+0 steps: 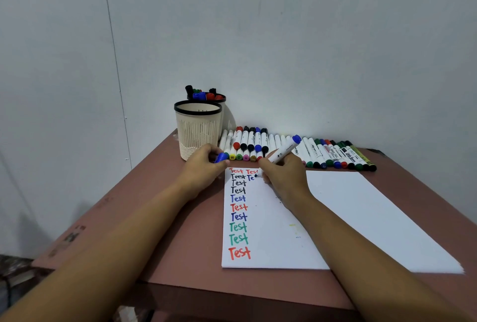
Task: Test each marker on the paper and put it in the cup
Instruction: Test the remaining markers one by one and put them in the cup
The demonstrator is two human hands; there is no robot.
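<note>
My right hand (285, 174) is closed around a white-barrelled marker with a blue end (282, 152), its dark tip down on the white sheet of paper (348, 208) just after the blue letters "Te" in the second written row, the blue end pointing up and away from me to the right. My left hand (204, 166) rests at the paper's far left corner, its grip pinched shut on the marker's small blue cap (221, 157), which shows between the fingertips. The paper lies on the reddish-brown bench (180, 244), and down its left side runs a column of the word "Test" in red, black, blue and green, with a second "Test" in red beside the top one. Just beyond my left hand stands a cream plastic cup with a black rim and slotted sides (198, 128); I cannot see anything inside it from here. Behind it, touching or nearly so, is a second black-rimmed cup (222, 104) holding capped markers whose black, blue, green and red tops stick out. Along the far edge of the paper, against the grey wall (309, 37), lies a row of white markers with coloured caps (322, 152), side by side, running from beside the cream cup out to the right.
</note>
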